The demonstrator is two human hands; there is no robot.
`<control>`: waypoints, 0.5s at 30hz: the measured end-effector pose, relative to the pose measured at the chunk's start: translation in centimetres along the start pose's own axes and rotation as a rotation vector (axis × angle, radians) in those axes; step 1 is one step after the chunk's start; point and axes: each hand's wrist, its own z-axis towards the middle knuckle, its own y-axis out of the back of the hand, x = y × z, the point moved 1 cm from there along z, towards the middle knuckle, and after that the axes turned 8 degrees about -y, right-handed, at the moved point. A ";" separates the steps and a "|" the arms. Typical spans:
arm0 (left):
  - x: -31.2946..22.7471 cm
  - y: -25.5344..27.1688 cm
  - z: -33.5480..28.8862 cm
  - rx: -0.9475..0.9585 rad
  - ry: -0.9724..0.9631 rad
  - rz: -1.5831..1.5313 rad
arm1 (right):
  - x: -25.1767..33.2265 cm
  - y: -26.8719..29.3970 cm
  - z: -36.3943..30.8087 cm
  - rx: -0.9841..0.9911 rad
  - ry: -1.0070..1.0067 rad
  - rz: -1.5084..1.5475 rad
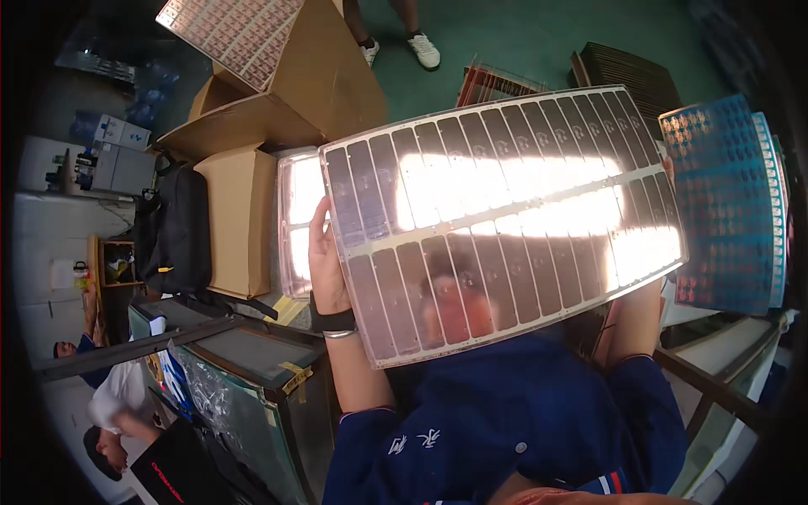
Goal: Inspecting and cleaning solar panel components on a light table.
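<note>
A large glossy rectangular panel [505, 227], divided into two rows of long narrow dark cells with pale borders, is held up in front of my chest. It is tilted, its right end higher, and bright light glares off its middle. My left hand [328, 273], with a dark band and a metal bracelet at the wrist, grips its left edge, fingers partly behind it. My right hand [669, 168] is at the opposite edge, mostly hidden behind the panel, with only a bit of finger showing. Left of the panel lies another shiny sheet [288, 227].
Blue patterned sheets [720, 202] stand at the right. Cardboard boxes [324, 80], one under a reddish patterned sheet [231, 34], and a black backpack [175, 227] are at the left. Dark racks [627, 76] stand beyond. Other people [126, 396] are at the left; someone's shoes [425, 52] show ahead.
</note>
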 end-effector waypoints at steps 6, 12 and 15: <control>1.3 2.3 0.1 0.103 0.111 -0.046 | 0.2 0.7 -0.7 -0.001 -0.011 0.010; 0.7 2.0 -0.5 0.019 0.131 -0.030 | 2.4 0.4 -2.9 0.073 -0.110 -0.082; 1.5 2.7 -0.4 0.046 0.087 0.083 | 4.9 0.7 -3.5 0.024 -0.155 -0.398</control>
